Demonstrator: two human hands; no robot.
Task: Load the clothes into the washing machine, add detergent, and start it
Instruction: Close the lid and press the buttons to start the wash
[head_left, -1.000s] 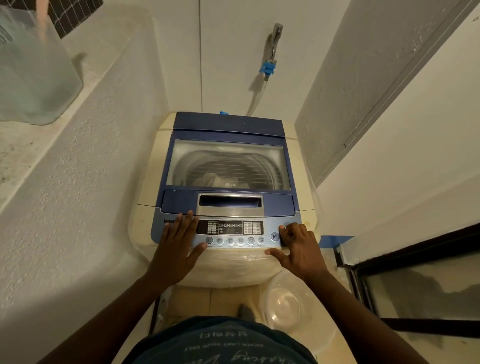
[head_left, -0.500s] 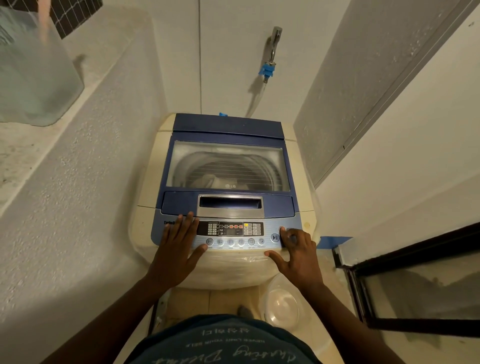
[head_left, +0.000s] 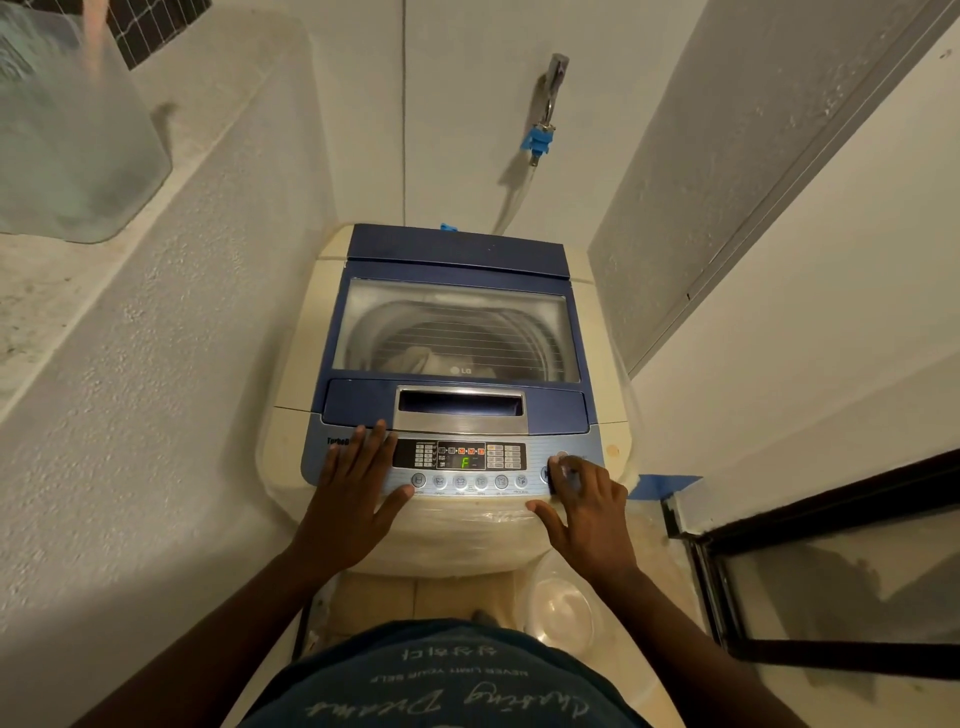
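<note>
A cream top-loading washing machine (head_left: 296, 374) with a blue lid stands in front of me. Its lid (head_left: 457, 260) is down, and through the clear window I see light clothes (head_left: 421, 358) in the drum. The control panel (head_left: 462, 457) is lit, showing red icons and a green "F". My left hand (head_left: 353, 493) lies flat on the panel's left end, fingers spread. My right hand (head_left: 587, 509) rests at the panel's right end, with its fingertips on the round buttons there.
A tap with a blue hose fitting (head_left: 537, 140) is on the back wall. A translucent container (head_left: 67, 140) sits on the ledge at left. A clear plastic bowl (head_left: 561, 608) lies on the floor by the machine. A dark-framed door (head_left: 831, 571) is at right.
The display has lit up further and now shows a green "F". Both hands stay on the panel, the right one shifted slightly over the right-end buttons.
</note>
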